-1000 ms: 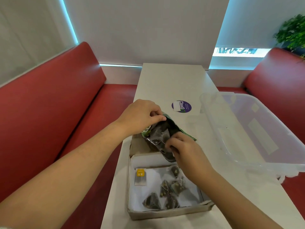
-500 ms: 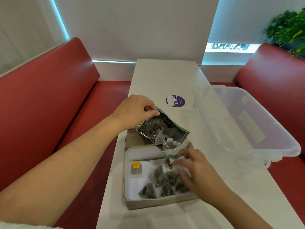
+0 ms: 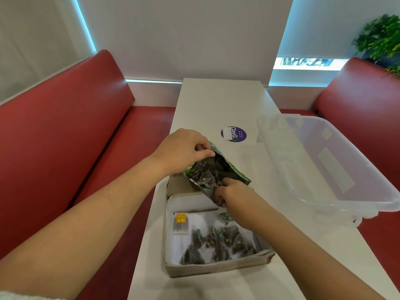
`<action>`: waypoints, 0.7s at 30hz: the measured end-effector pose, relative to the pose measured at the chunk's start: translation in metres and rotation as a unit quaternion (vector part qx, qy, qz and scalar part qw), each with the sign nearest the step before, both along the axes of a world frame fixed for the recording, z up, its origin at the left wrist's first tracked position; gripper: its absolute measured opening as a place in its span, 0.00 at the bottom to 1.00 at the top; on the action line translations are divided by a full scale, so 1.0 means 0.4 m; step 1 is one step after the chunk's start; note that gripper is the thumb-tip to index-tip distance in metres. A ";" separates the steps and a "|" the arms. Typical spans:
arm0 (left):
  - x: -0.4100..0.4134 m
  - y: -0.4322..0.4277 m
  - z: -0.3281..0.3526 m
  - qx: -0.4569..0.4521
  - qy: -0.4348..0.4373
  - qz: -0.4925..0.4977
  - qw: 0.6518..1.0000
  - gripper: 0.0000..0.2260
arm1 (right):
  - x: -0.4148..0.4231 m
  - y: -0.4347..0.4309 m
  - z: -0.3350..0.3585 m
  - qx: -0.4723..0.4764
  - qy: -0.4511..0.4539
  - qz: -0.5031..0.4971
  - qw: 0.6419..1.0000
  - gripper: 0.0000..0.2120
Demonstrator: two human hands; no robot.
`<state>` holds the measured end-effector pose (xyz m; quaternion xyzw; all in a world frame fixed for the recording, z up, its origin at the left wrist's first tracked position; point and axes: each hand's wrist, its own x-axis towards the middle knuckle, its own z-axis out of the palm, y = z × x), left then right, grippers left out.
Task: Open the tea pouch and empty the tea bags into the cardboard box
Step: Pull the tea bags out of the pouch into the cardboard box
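A green tea pouch (image 3: 232,168) with a silvery inside is held open and tilted above the far end of the cardboard box (image 3: 216,268). My left hand (image 3: 184,151) pinches the pouch's upper rim. The fingers of my right hand (image 3: 230,191) are inside the pouch's mouth, closed among the dark pyramid tea bags there. Several tea bags (image 3: 218,243) lie on the white lining of the box, and a flat tea bag with a yellow tag (image 3: 180,224) lies at its left.
The box stands near the left edge of a narrow white table (image 3: 216,100). An empty clear plastic tub (image 3: 324,161) sits at the right and overhangs the table. A round purple sticker (image 3: 233,134) lies beyond the pouch. Red benches flank the table.
My right hand, which was down over the tea bags in the box half a second ago, has come back up into the pouch's mouth. My left hand still holds the pouch's rim.
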<state>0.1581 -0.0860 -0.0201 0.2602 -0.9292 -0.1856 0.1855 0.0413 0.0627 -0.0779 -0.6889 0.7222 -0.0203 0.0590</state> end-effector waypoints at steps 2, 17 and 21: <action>-0.001 -0.002 0.002 -0.001 0.002 0.001 1.000 0.09 | -0.013 0.041 0.000 -0.063 -0.046 0.016 0.997 0.12; 0.002 -0.012 0.006 0.006 0.011 0.005 1.000 0.09 | -0.026 0.168 -0.024 -0.171 -0.128 -0.028 0.976 0.16; -0.006 -0.002 0.006 -0.012 -0.004 0.003 1.000 0.10 | -0.009 0.005 -0.022 -0.174 -0.108 0.008 0.979 0.20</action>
